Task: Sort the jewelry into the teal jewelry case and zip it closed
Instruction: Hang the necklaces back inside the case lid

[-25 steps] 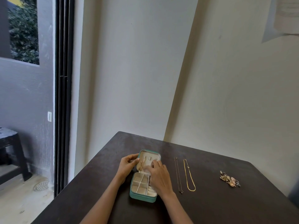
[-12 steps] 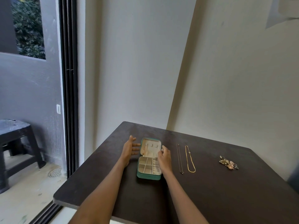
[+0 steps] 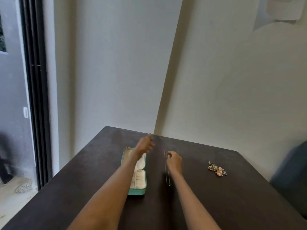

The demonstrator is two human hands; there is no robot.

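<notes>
Dark bench [image 3: 216, 205]: case [image 3: 138, 180] lies open to load; right hand [image 3: 174, 161] pinches chain [image 3: 166, 170], left hand [image 3: 146, 144] hovers spread, empty.

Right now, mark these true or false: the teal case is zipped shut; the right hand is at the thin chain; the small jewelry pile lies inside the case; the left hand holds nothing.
1. The teal jewelry case is zipped shut. False: it lies open on the table, its pale compartments showing.
2. The right hand is at the far end of the thin chain. True: its fingers are curled there.
3. The small jewelry pile lies inside the case. False: it sits on the table, right of the right hand.
4. The left hand holds nothing. True: its fingers are relaxed above the case's far end.
</notes>
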